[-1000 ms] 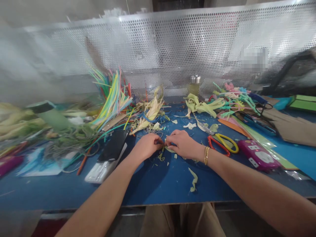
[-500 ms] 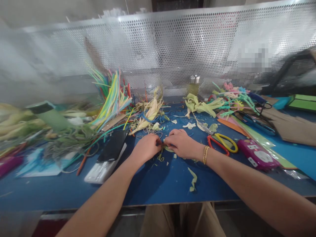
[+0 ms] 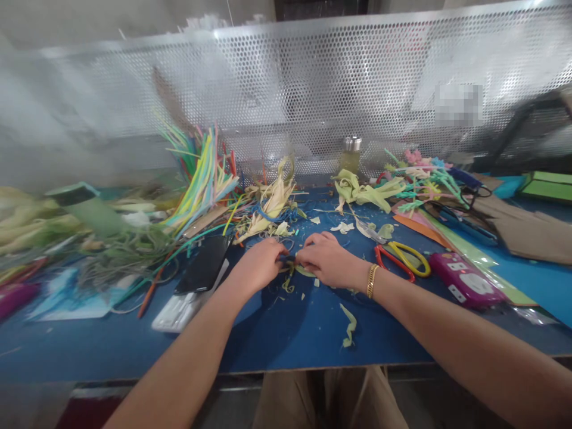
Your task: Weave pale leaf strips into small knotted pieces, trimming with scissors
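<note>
My left hand [image 3: 260, 263] is closed in a pinch, low over the blue table; what its fingertips hold is too small to make out. Facing it, my right hand [image 3: 328, 260] has its thumb and fingers pressed together on a small piece of pale green corn husk [image 3: 305, 271]. A short gap with thin, blurred husk-like material lies between the hands. Just below, a curled thin husk strip [image 3: 288, 286] rests on the table. Behind the hands lies a bundle of dried corn husk [image 3: 269, 208] with a blue band round it.
Red-and-yellow-handled scissors [image 3: 409, 260] and a magenta device [image 3: 467, 280] lie right of my right hand. A black phone [image 3: 203, 266] lies left. Behind stand colourful pipe cleaners [image 3: 201, 173], a jar [image 3: 351, 156] and a perforated metal panel [image 3: 330, 77]. A husk scrap [image 3: 349, 326] lies nearer me.
My left hand has shifted slightly left, widening the gap between the hands. My right hand stays almost in place. The things around them have not moved.
</note>
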Available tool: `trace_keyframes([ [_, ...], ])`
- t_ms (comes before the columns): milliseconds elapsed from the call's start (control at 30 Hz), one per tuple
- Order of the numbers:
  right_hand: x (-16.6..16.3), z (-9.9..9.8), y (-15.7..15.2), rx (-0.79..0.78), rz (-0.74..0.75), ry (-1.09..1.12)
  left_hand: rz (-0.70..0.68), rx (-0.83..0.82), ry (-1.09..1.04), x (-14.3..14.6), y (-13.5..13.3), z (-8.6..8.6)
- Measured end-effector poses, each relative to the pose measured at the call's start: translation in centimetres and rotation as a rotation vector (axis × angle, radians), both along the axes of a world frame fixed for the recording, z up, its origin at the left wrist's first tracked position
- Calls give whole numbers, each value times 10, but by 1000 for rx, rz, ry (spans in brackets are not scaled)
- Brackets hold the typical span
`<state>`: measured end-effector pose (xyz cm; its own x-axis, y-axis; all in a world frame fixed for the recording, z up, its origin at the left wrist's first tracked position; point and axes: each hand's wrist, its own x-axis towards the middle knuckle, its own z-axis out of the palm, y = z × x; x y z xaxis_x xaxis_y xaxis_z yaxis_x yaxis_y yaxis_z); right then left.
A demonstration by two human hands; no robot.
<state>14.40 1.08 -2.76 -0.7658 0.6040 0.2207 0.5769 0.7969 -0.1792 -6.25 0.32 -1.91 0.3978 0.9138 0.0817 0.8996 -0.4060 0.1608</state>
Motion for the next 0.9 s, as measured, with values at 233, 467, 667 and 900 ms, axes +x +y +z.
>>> trace_keyframes([
  [233,0,0,-1,37,4,-23,45,128,160,8,-7,10],
  [467,0,-2,0,26,12,-11,-144,17,-180,-2,4,15],
  [667,1,-3,1,-58,-26,41,-95,-426,-738,-9,11,-6],
  [900,4,-1,5,-208,-55,107,-62,-511,-748,-2,6,-8],
])
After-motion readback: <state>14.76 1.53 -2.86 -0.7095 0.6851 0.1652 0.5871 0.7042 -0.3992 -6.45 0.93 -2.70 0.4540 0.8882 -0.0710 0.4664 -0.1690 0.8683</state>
